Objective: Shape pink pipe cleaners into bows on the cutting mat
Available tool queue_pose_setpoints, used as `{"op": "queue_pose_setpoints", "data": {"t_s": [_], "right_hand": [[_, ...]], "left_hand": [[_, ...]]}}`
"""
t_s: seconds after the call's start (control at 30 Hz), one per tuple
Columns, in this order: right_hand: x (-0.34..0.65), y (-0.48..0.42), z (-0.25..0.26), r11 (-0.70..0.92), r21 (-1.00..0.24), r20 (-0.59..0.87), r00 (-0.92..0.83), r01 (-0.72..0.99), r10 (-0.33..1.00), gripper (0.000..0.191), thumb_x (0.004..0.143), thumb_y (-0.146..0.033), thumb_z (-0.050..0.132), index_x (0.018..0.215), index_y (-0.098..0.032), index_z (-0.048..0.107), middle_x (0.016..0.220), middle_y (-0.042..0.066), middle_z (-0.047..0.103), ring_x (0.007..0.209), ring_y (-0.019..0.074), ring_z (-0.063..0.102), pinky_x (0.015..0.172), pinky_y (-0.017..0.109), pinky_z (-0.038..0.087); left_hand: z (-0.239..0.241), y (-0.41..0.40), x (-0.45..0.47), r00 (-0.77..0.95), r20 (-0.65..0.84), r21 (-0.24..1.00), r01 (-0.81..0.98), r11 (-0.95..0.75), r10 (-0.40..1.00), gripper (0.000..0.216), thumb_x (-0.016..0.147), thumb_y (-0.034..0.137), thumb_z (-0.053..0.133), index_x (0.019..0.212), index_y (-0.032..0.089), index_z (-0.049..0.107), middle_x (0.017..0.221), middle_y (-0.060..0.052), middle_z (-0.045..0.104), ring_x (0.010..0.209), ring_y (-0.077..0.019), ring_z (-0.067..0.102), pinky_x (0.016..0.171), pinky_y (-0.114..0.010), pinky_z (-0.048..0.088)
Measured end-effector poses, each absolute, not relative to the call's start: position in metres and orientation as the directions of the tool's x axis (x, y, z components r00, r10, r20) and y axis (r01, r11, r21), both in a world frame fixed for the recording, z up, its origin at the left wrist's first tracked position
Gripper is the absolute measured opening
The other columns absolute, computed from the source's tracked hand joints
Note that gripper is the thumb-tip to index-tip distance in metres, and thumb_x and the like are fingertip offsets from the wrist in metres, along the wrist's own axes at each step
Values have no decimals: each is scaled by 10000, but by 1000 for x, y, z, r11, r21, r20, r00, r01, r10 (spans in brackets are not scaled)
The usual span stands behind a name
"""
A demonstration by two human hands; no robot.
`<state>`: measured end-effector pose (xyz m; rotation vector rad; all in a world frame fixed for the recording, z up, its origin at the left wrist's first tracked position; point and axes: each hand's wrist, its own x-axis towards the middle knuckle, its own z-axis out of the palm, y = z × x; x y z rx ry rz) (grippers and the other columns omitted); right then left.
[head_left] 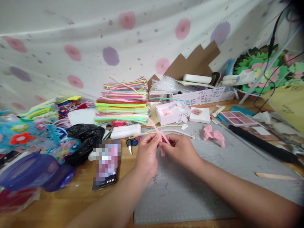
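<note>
Both hands meet over the far left part of a grey cutting mat [190, 190]. Between my left hand [148, 152] and my right hand [179, 147] is a pink pipe cleaner [154, 126]. The left thumb and fingers pinch it, and its long end sticks up toward the upper left. My right fingers are closed on the same pipe cleaner just to the right; a short pink piece hangs below the fingertips. Behind the hands lie loose pale yellow pipe cleaners [182, 130]. A shaped pink fuzzy piece [213, 136] rests on the mat to the right.
A tall stack of coloured pipe cleaners [121, 107] stands at the back. Left are a phone [106, 164], keys [129, 145], a black plastic bag [85, 139] and a purple container [35, 172]. A white box [172, 114], a black rod-like tool [258, 142] and a wooden stick [275, 176] lie rightward.
</note>
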<state>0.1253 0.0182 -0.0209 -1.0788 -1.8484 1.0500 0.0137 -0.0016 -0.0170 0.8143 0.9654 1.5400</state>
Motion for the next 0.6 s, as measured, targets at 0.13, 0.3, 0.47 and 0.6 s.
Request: {"op": "queue_pose_setpoints", "data": {"t_s": [0.13,0.3,0.47,0.6], "right_hand": [[127,21,-20,312,-895,198,-342,320,919,188,779,-224,523,614,-168,593,538,-14,610,523,109,521,507,200,345],[135,26,-15,216,-957,110,-442,195,890,292,822,-310,484,573,-163,525,480,-15,539,468,100,474,497,207,361],[146,34,-12,203,-963,86,-511,178,855,283,842,-321,465,621,-157,531,529,-11,546,485,95,481,507,206,371],[156,41,-10,289,-874,64,-497,390,865,244,823,-276,480,615,-162,537,532,-23,538,476,90,447,462,195,305]], "left_hand": [[-17,-1,13,-179,11,912,-402,-83,984,156,694,293,689,650,147,654,572,18,573,529,-83,486,464,-190,353],[-20,1,9,-125,-4,929,-369,-42,992,104,697,245,680,688,142,678,620,5,605,613,-95,511,607,-208,399],[-14,12,-9,-223,47,966,-236,-101,974,136,716,275,668,791,163,654,718,-1,601,654,-108,518,632,-219,403],[-2,2,-29,-482,450,892,194,-409,752,172,653,228,732,797,199,643,819,3,582,819,-139,532,801,-237,413]]}}
